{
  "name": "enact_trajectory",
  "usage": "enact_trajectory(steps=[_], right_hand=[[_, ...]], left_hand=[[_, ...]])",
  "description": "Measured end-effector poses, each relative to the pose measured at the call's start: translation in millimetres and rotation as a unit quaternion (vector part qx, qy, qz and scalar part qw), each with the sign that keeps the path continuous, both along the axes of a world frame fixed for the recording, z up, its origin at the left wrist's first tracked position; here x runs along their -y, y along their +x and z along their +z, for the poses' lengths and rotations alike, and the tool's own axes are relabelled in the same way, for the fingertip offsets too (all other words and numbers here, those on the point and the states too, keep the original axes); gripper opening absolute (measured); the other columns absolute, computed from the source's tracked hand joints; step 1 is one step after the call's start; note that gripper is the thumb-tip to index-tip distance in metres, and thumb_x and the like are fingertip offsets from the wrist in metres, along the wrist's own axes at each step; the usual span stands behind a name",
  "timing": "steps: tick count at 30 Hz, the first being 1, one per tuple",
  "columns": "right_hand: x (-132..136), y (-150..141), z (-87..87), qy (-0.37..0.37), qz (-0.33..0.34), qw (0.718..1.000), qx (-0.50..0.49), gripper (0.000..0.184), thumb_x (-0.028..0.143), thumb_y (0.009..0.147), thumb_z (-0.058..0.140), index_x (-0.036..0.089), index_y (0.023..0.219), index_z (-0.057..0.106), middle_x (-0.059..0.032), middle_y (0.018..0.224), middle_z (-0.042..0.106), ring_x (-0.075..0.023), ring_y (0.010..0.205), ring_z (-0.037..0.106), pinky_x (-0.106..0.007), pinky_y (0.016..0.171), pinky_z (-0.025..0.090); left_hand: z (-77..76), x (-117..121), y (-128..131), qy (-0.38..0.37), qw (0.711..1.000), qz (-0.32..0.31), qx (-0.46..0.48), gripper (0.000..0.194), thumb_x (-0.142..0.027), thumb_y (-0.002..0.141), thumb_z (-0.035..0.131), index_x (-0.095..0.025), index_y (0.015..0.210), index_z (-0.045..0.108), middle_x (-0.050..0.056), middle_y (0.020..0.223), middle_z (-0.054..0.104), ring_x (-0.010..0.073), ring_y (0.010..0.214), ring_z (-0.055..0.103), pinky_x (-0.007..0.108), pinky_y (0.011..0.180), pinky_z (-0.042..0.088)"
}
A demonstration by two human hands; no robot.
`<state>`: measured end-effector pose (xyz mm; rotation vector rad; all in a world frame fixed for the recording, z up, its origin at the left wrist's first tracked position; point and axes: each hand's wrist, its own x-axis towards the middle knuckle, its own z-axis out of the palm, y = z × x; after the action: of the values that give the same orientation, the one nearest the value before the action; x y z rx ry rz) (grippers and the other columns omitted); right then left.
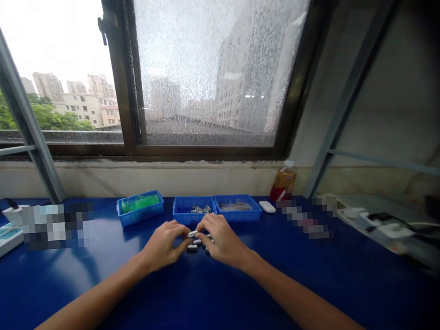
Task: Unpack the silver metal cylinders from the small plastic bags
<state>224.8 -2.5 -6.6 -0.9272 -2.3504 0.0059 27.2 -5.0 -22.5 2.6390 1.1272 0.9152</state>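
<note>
Between my two hands, just above the blue table, is a small white block-like piece (192, 234). My left hand (166, 245) pinches its left end with thumb and forefinger. At the other end, the fingertips of my right hand (220, 239) close on the same piece. Under the fingers lie several similar small white pieces with dark sides, one of them a white piece (192, 248) below my left thumb. My right hand partly covers the others. What exactly these pieces are is too small to tell.
Behind my hands stand a blue bin (182, 217) with small metal parts, another blue bin (242, 214) with thin pieces, and a blue tray (140, 216) with green material. A white case (267, 206) and a bottle (282, 181) stand right; a power strip (4, 240) lies left.
</note>
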Motion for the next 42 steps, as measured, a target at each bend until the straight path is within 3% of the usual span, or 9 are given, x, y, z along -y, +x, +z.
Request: enact_trajectory(steps=[9,12,16,19,26,30,33,35,42], right_hand=[[-3.2,-2.6,-7.2,0.028,-0.054,0.998,0.035,0.01,0.021,0.083,0.05,0.017,0.075,0.054,-0.0041,0.079,0.057,-0.0165,0.077,0.049,-0.03,0.069,0.031],[-1.6,-3.1,-6.4,0.027,-0.062,0.997,0.032,0.011,0.022,0.084,0.05,0.017,0.075,0.053,-0.0037,0.077,0.057,-0.0163,0.075,0.05,-0.03,0.067,0.031],[3.4,-4.9,-3.6,0.027,-0.018,0.999,0.035,0.019,0.026,0.079,0.057,0.017,0.094,0.052,-0.0046,0.09,0.058,-0.0174,0.082,0.051,-0.029,0.07,0.032],[6.3,-6.6,-3.8,0.033,-0.017,0.998,0.057,0.008,0.023,0.081,0.054,0.018,0.087,0.054,-0.0042,0.085,0.058,-0.0166,0.078,0.05,-0.028,0.067,0.032],[4.6,-5.7,-8.4,0.023,-0.012,0.999,0.028,0.016,0.022,0.087,0.042,0.016,0.077,0.054,-0.0038,0.076,0.057,-0.0136,0.071,0.05,-0.027,0.065,0.033],[2.5,-3.2,-7.7,-0.005,0.007,1.0,0.001,0.022,0.023,0.09,0.037,0.016,0.075,0.053,-0.0033,0.074,0.057,-0.0133,0.07,0.051,-0.026,0.065,0.035],[2.9,-2.4,-7.2,-0.021,0.003,0.999,-0.036,0.011,0.026,0.085,0.048,0.017,0.088,0.053,-0.0041,0.081,0.057,-0.0151,0.076,0.052,-0.027,0.068,0.038],[4.0,-2.8,-7.3,-0.016,0.009,0.999,-0.051,0.02,0.027,0.079,0.056,0.018,0.097,0.051,-0.0053,0.089,0.056,-0.0169,0.082,0.052,-0.028,0.072,0.04],[1.0,-2.4,-7.1,0.029,0.031,0.999,-0.013,0.01,0.023,0.086,0.045,0.019,0.087,0.054,-0.0053,0.084,0.057,-0.0179,0.084,0.051,-0.03,0.075,0.04]], left_hand=[[-0.1,0.8,5.3,0.073,0.994,0.05,-0.066,0.028,-0.034,0.088,0.041,-0.017,0.081,0.062,0.005,0.075,0.063,0.0177,0.073,0.053,0.03,0.068,0.037],[0.6,0.7,6.0,0.057,0.996,0.052,-0.043,0.028,-0.034,0.089,0.04,-0.017,0.08,0.06,0.005,0.075,0.061,0.0173,0.074,0.052,0.029,0.069,0.038],[0.5,1.1,5.2,0.019,0.999,0.042,-0.018,0.033,-0.033,0.091,0.032,-0.016,0.074,0.055,0.004,0.071,0.058,0.0153,0.07,0.051,0.027,0.066,0.039],[-1.8,0.6,4.2,-0.001,0.999,0.018,-0.028,0.036,-0.033,0.092,0.029,-0.017,0.071,0.053,0.003,0.07,0.056,0.0151,0.068,0.051,0.027,0.066,0.039],[-9.6,-4.9,0.2,-0.023,0.997,-0.024,0.066,0.025,-0.031,0.088,0.042,-0.019,0.11,0.045,0.004,0.088,0.059,0.0154,0.082,0.055,0.028,0.077,0.042],[-8.9,-3.0,1.1,0.004,0.999,-0.013,0.05,0.017,-0.028,0.087,0.043,-0.019,0.096,0.053,0.003,0.082,0.06,0.0152,0.078,0.055,0.027,0.073,0.042],[-7.6,-0.1,3.3,0.014,0.998,0.014,0.066,0.016,-0.028,0.087,0.043,-0.017,0.091,0.054,0.003,0.076,0.06,0.0146,0.072,0.055,0.026,0.069,0.042],[-7.2,1.1,4.4,0.012,0.997,0.02,0.067,0.017,-0.028,0.087,0.042,-0.017,0.086,0.054,0.003,0.074,0.059,0.0141,0.07,0.054,0.025,0.067,0.042],[-2.9,-1.0,2.0,-0.018,0.999,0.016,0.023,0.025,-0.032,0.09,0.035,-0.017,0.082,0.054,0.003,0.076,0.06,0.0141,0.071,0.056,0.025,0.067,0.041]])
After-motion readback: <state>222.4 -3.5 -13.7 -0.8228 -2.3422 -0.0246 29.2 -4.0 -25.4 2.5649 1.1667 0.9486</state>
